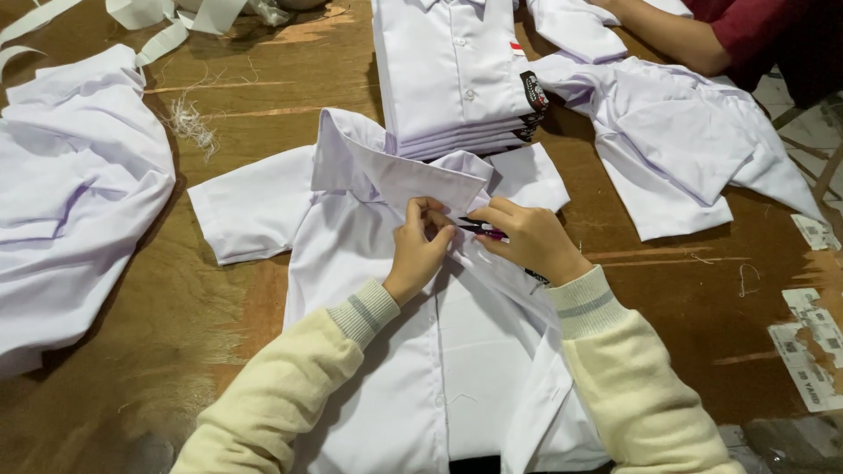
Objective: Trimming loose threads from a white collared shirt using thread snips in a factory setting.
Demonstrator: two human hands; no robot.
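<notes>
Worn brown worktop [219, 351] carries one white short-sleeved shirt [439, 351] spread at frame centre, one stack of folded shirts [452, 79] above it, and two loose heaps, left and upper right. Left hand [417, 250] pinches the placket below the collar [395, 167]. Right hand [531, 241], fingers curled, grips small dark thread snips [481, 228] pointing left.

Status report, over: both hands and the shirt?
Left hand pinching white shirt near collar. Right hand holding small dark snips there. Folded shirt stack touches collar; not obstructing.
</notes>
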